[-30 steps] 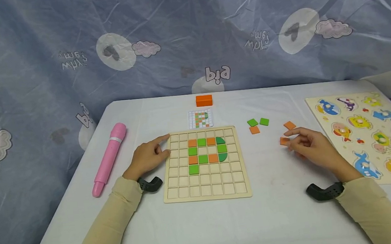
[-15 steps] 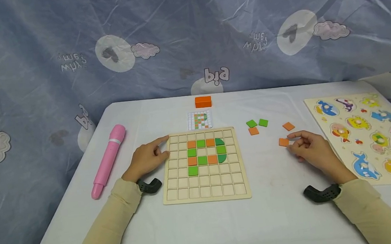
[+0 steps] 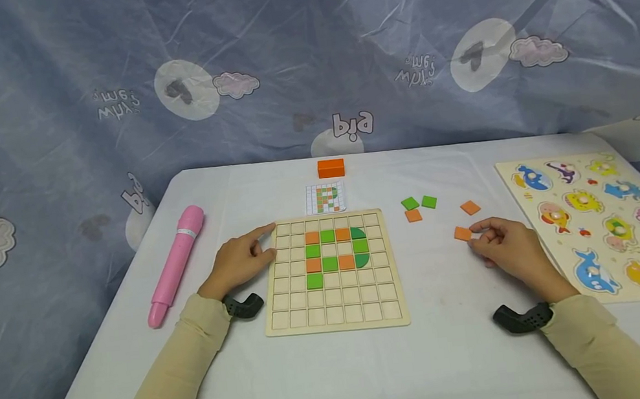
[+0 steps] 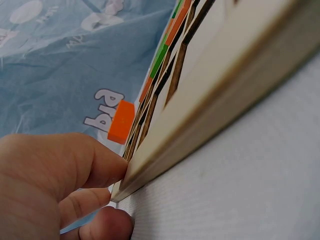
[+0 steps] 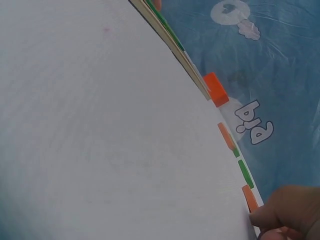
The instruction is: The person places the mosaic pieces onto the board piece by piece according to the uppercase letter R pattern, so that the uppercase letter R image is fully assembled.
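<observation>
A square wooden grid board [image 3: 336, 315] lies flat, with orange, green and rounded dark-green tiles set in several cells. My left hand [image 3: 236, 260] rests at its upper left, index finger and thumb touching the left edge; the left wrist view shows the thumb against the board's side [image 4: 165, 150]. To the right, my right hand [image 3: 509, 248] pinches the right side of an orange square tile [image 3: 461, 234] at the table surface. Another orange tile [image 3: 470, 208] lies just behind it. Two green tiles [image 3: 429, 202] and an orange tile [image 3: 413, 215] lie further left.
A pattern card [image 3: 326, 198] stands behind the board, with an orange block [image 3: 331, 168] behind it. A pink pen-shaped object [image 3: 176, 266] lies at the left. An animal puzzle board [image 3: 597, 222] covers the table's right side, close to the right hand.
The right hand's fingers have drawn back slightly to the right, so more of the orange tile shows. The left hand stays at the board's edge. The head view has shifted slightly.
</observation>
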Available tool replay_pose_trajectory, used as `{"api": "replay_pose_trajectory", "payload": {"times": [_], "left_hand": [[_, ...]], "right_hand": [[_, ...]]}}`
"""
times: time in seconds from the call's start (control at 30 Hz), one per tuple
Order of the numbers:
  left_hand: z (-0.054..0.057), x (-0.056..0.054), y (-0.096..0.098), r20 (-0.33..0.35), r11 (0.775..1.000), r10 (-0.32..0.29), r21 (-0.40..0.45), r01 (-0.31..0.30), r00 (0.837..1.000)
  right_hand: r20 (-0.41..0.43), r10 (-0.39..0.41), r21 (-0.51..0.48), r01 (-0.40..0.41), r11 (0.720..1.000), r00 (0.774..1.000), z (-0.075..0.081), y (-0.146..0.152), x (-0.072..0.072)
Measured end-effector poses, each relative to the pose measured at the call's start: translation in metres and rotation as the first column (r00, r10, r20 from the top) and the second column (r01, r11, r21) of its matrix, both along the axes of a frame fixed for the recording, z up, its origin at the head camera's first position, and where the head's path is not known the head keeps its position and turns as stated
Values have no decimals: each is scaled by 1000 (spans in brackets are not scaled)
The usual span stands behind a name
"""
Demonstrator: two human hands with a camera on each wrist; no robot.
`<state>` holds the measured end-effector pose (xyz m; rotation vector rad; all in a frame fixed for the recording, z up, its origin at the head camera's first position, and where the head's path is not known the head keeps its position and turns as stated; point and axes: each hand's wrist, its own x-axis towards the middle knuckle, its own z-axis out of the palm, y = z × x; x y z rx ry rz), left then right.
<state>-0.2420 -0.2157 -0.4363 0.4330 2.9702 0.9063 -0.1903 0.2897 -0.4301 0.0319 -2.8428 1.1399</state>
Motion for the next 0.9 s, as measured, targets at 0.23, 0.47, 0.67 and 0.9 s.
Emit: {"api": "replay_pose_trajectory", "payload": {"times": [0.23, 0.47, 0.67, 0.9], "left_hand": [[-1, 0, 0, 5, 1000, -1, 2, 1, 1000], [-1, 1, -1, -2, 1000, -6, 2, 6, 1000], [-2, 0, -1, -7, 1000, -11, 12, 11, 1000], [-1, -1, -1, -6, 1000, -7, 11, 7, 1000]], "right_hand": [[-30, 12, -9, -12, 1000, 999, -1, -1, 2], [-103, 99, -44, -104, 994, 990, -1, -15, 4], [-128, 177, -51, -185, 981, 976, -1, -35, 7], [-104, 234, -65, -241, 968, 967, 9, -61, 9]]}}
